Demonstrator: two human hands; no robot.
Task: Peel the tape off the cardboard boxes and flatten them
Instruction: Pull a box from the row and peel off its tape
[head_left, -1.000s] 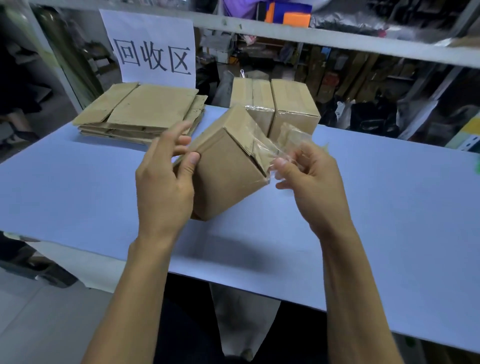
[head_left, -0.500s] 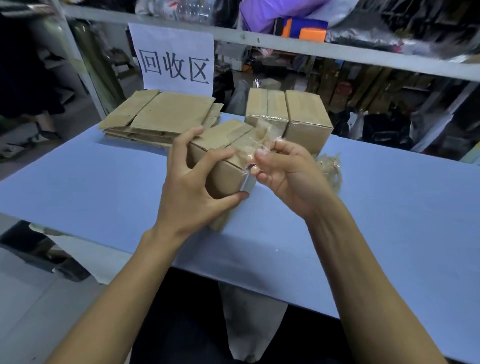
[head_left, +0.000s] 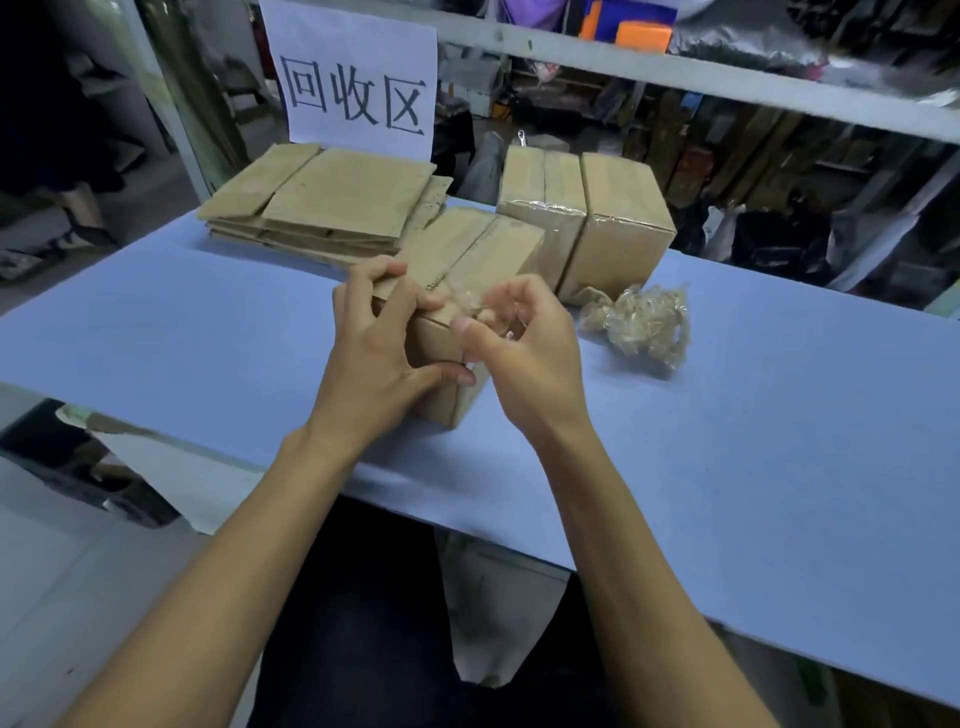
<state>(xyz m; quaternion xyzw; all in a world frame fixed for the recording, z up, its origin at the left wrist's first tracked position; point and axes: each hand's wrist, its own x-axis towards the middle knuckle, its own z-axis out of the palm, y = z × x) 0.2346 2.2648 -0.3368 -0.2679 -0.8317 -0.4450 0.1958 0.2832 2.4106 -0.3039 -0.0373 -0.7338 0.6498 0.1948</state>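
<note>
A small cardboard box (head_left: 470, 254) stands on the blue table (head_left: 208, 322) in front of me. My left hand (head_left: 371, 364) grips its near left corner, fingers on top and thumb on the front face. My right hand (head_left: 524, 358) pinches a strip of clear tape (head_left: 467, 301) that comes off the box's near top edge. Two taped boxes (head_left: 587, 218) stand side by side just behind. A stack of flattened boxes (head_left: 327, 202) lies at the back left.
A crumpled wad of peeled tape (head_left: 641, 325) lies on the table to the right of the boxes. A white paper sign (head_left: 358, 83) hangs on the shelf rail behind the flattened stack. Cluttered shelves fill the background.
The box has come down from a tilted hold to stand on the table. My right hand has drawn the tape toward the box's near edge. The tape wad has come into view.
</note>
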